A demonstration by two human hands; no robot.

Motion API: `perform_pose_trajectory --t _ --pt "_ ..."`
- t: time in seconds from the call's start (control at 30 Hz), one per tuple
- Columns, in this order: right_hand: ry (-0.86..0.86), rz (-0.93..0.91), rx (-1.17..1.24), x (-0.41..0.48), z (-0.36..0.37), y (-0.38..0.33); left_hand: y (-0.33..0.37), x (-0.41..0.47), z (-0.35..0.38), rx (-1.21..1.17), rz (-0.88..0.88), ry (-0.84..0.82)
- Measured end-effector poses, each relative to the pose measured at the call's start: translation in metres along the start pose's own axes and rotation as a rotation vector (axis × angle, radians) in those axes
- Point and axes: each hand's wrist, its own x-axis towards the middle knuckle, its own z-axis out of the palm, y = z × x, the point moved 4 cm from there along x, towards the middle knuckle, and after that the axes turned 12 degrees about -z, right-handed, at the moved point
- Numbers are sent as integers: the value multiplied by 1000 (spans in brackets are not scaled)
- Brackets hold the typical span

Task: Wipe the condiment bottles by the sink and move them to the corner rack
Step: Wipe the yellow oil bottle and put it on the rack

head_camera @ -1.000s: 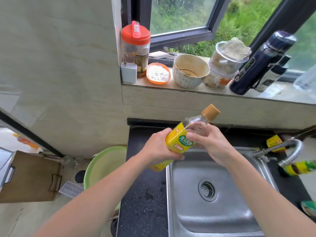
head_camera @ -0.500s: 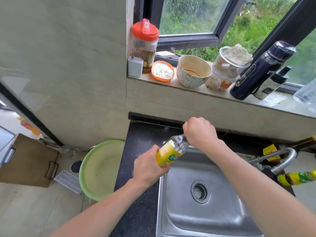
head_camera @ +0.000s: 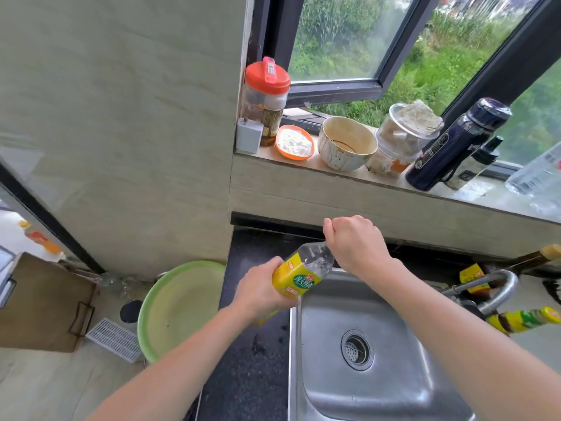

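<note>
Left hand (head_camera: 261, 291) gripping yellow-labelled bottle (head_camera: 300, 273) over sink (head_camera: 425, 396) rim, right hand (head_camera: 355, 244) clenched round its neck; best rubbed top downward, steadily.

The right hand (head_camera: 355, 247) has slid up over the bottle (head_camera: 303, 273) cap — hiding it — with the bottle lowered.

Yellow label on clear bottle (head_camera: 299, 273): green oval with white Chinese characters, small red tag below; too blurred to read. Print on dark flask (head_camera: 455, 145) on windowsill illegible. No other legible text.
</note>
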Motion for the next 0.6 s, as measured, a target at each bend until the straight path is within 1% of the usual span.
perform_pose_trajectory --t 0.07,0.1,0.13,0.17,0.2,0.23,0.27,0.3,0.33,0.37,0.4,0.43,0.5,0.53,0.6 --pt "-144 171 -8 6 2 1 3 -3 -5 163 13 209" --pt "-213 225 24 8 2 2 4 -3 -6 193 38 256" --pt "-271 255 68 11 3 2 2 -2 -7 195 54 259" --pt "-303 248 112 14 3 1 -1 -1 -9 165 50 218" --pt "-289 189 153 18 3 -1 -5 3 -12 86 36 142" --pt "-210 85 198 20 1 -5 -10 6 -16 -19 29 46" --pt "-95 -46 242 19 -5 -12 -13 9 -19 -116 35 -50" --pt "10 -184 246 16 -10 -19 -13 10 -23 -173 55 -129" --pt "90 -301 221 13 -13 -21 -13 11 -26 -183 78 -175" --pt "145 -368 194 11 -16 -21 -12 11 -28 -169 94 -184" --pt "169 -381 169 11 -17 -20 -11 11 -30 -157 101 -165" --pt "176 -353 141 11 -17 -19 -9 11 -31 -144 102 -120" --pt "128 -202 42 14 -11 -19 -7 9 -31 -62 79 28" --pt "78 -94 -15 16 -8 -21 -6 7 -30 8 67 120" --pt "-68 156 -34 21 -7 -19 -1 2 -29 133 72 311"
